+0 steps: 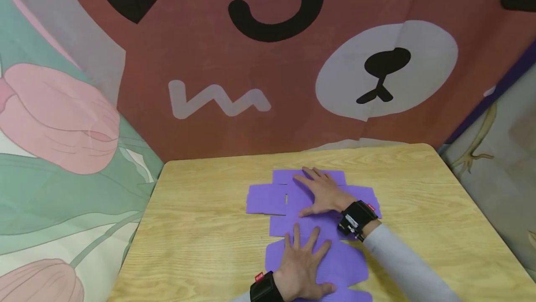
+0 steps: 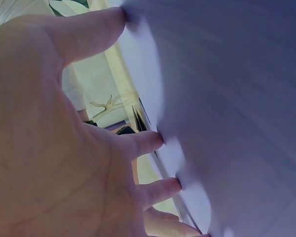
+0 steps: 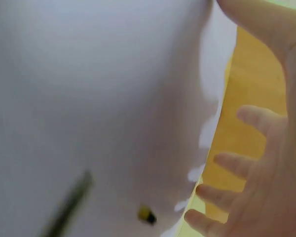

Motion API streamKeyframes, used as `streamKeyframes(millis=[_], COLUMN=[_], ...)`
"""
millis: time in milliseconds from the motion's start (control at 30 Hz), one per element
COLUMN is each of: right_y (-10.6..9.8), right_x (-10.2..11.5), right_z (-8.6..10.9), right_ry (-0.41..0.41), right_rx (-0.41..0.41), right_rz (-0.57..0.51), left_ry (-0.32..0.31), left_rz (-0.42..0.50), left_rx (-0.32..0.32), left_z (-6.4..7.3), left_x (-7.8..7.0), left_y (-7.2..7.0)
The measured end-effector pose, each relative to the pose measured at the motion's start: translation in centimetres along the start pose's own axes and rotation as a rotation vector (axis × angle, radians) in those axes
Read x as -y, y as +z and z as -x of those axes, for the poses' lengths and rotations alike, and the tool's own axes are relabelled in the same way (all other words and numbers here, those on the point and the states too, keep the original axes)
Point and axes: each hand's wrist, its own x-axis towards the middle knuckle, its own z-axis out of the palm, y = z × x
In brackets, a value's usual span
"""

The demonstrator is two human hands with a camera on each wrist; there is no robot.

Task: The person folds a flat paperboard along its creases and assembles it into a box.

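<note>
A purple cardboard box blank (image 1: 267, 198), unfolded flat with flaps and slots, lies on the wooden table. Over its near part my left hand (image 1: 299, 265) spreads its fingers; the left wrist view shows the thumb and fingertips touching the cardboard surface (image 2: 237, 98). Farther up the blank, my right hand (image 1: 327, 193) is spread across the middle and far panel. Seen from the right wrist, the thumb meets the cardboard (image 3: 89, 98), while the other fingertips look slightly apart from it. Neither hand grips anything. Palms and forearm cover parts of the blank, and its near end runs out of frame.
Light wood table (image 1: 201, 227) surface extends on both sides of the blank. Behind its far edge hangs a brown cloth (image 1: 209, 139) with a bear face. A floral cloth (image 1: 63, 190) hangs at the left. Each wrist wears a black strapped device (image 1: 357, 219).
</note>
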Motion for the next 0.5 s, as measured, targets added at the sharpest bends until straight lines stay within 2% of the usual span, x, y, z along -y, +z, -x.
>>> streamKeyframes(millis=[200,500], right_y=[-0.8,-1.2], right_x=[-1.8,-2.3], right_z=[0.0,-0.6], right_ry=[0.065,0.037], right_rx=[-0.017,-0.048], right_rz=[-0.05,-0.042], left_ry=[0.001,-0.003], left_rz=[0.026,0.01], left_rx=[0.0,-0.02], left_z=[-0.1,-0.2], left_x=[0.0,0.4], left_y=[0.1,0.2])
